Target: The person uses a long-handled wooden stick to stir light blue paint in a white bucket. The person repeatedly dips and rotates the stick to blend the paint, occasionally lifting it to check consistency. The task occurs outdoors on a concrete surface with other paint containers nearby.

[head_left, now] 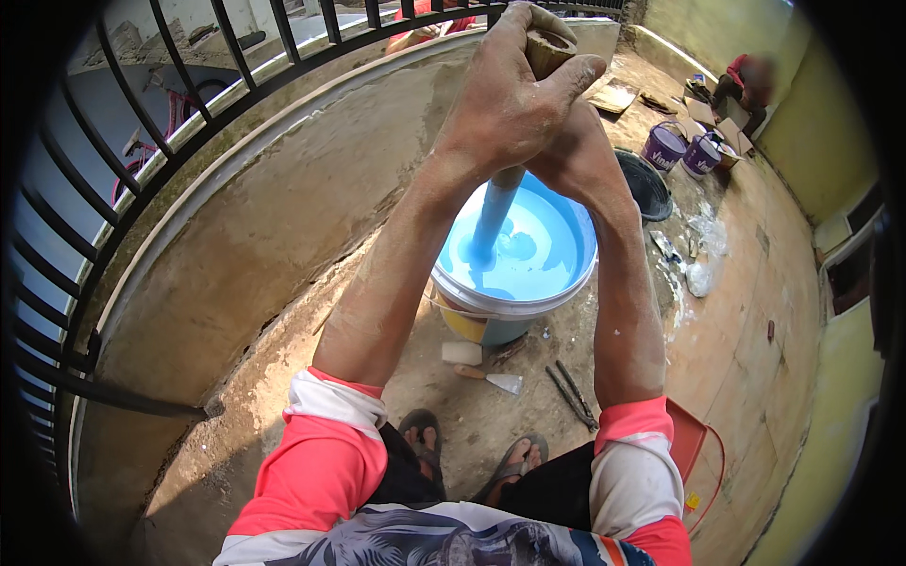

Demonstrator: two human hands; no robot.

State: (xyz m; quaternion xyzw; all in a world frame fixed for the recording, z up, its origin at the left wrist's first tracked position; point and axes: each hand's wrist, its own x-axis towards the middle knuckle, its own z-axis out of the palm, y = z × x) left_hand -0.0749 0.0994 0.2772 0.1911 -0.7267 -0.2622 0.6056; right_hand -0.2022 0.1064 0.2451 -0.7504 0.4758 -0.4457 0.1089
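Observation:
Both my hands are wrapped round a thick bamboo stick [497,209] that stands upright in a bucket [510,304]. My left hand [510,108] grips near the stick's hollow top end, with the thumb across to the right. Just below it, my right hand [574,156] closes round the stick, its fingers partly hidden behind the left hand. Light blue paint [552,241] fills much of the bucket, and its surface shows swirls around the stick. The stick's lower part is coated in blue, and its bottom end is hidden in the paint.
By my feet lie a scraper [505,382], a pale block [461,353] and dark pliers-like handles [572,396]. A red tray [686,436] is at right. Beyond stand a black tub [645,186] and purple buckets [663,148]. Someone [741,87] crouches far right; a railing [71,179] curves left.

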